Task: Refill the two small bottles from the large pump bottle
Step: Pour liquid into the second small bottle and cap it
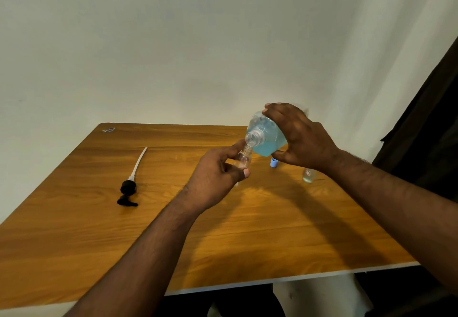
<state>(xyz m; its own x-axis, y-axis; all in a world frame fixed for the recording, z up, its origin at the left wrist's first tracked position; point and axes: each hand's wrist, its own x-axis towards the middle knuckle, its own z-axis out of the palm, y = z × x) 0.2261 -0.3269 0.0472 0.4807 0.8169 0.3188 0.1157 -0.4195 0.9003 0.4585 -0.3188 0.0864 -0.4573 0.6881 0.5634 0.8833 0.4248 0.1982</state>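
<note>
My right hand [300, 135] grips the large clear bottle [264, 135] of blue liquid, tipped on its side with its open neck pointing down and left. That neck meets the mouth of a small clear bottle [243, 159], which my left hand [215, 180] holds just above the wooden table [124, 242]. A second small bottle [308, 175] stands upright on the table to the right, partly behind my right forearm. A small blue cap [273, 162] lies below the large bottle.
The black pump head with its long white tube [131, 180] lies on the table's left side. A small shiny scrap [108, 130] sits at the far left corner. A white wall stands behind, a dark curtain [426, 130] at right.
</note>
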